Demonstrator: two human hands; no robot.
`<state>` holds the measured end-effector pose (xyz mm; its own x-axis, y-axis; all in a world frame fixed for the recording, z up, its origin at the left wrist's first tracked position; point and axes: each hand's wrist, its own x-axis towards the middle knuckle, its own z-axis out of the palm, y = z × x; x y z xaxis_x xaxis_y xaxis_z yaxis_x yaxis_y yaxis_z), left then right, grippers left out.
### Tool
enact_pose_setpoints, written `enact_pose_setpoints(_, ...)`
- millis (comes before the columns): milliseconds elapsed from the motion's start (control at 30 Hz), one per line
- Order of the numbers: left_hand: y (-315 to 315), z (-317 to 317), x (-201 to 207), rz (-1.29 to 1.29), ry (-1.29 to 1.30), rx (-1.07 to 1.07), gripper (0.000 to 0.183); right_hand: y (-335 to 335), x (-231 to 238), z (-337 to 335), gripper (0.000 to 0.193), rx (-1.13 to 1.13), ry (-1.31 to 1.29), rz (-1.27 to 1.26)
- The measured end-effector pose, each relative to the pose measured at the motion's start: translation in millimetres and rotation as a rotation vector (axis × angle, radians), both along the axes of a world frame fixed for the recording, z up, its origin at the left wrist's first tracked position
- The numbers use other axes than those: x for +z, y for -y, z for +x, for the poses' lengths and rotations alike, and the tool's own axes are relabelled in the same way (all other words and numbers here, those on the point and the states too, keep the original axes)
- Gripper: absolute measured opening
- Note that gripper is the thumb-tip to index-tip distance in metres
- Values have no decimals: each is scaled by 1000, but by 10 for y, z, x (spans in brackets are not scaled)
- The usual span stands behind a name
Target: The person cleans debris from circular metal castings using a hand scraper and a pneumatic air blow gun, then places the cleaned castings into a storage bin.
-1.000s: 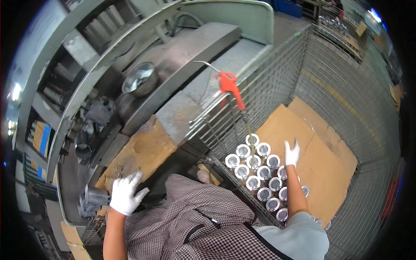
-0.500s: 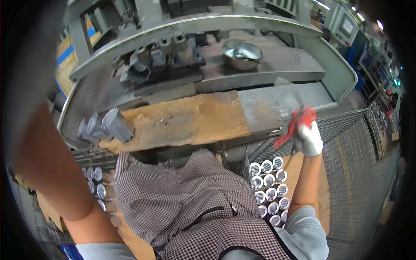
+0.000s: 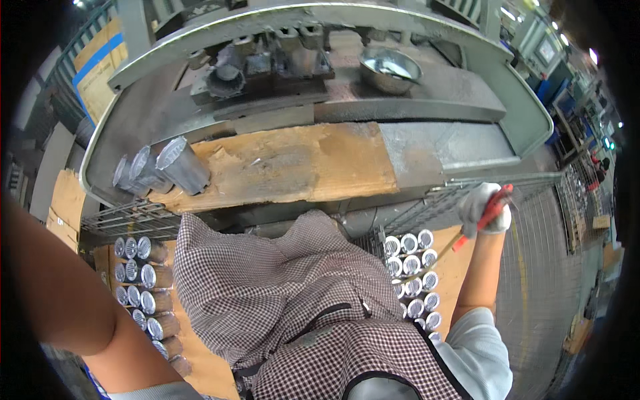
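My right hand (image 3: 481, 210), in a white glove, is wrapped round a red-handled tool (image 3: 493, 208) over the mesh at the right. A thin rod (image 3: 433, 260) runs from the handle down and left over the packed metal cylinders (image 3: 413, 267); I cannot make out what kind of tool it is. My left forearm (image 3: 60, 287) rises along the left edge, and its hand is out of the picture. Three grey metal cups (image 3: 183, 167) stand tilted together at the left end of a stained cardboard sheet (image 3: 287, 163) on the bench.
A metal bowl (image 3: 390, 73) sits on the machine bed, right of dark fixtures (image 3: 267, 67). More cylinders (image 3: 153, 275) lie in rows on cardboard at my left. Wire mesh panels (image 3: 130, 223) border both sides below the bench. A curved metal rail (image 3: 307, 15) crosses behind.
My right hand has moved slightly right, and the tool has turned so its rod points down and left. The view has shifted, showing more cylinders at the left.
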<state>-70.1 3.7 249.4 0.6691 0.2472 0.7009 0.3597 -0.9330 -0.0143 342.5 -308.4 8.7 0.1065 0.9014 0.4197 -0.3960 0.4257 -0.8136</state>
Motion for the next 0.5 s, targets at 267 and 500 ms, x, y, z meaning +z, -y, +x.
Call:
enact_pose_setpoints(267,219,-720,57,296,87,192,45,11,-430,1352,43,-1381,602,-501)
enact_pose_setpoints(500,336,-1624,-1777,-687,459,533,31,19,-473,1936,62,-1518,1083,-806)
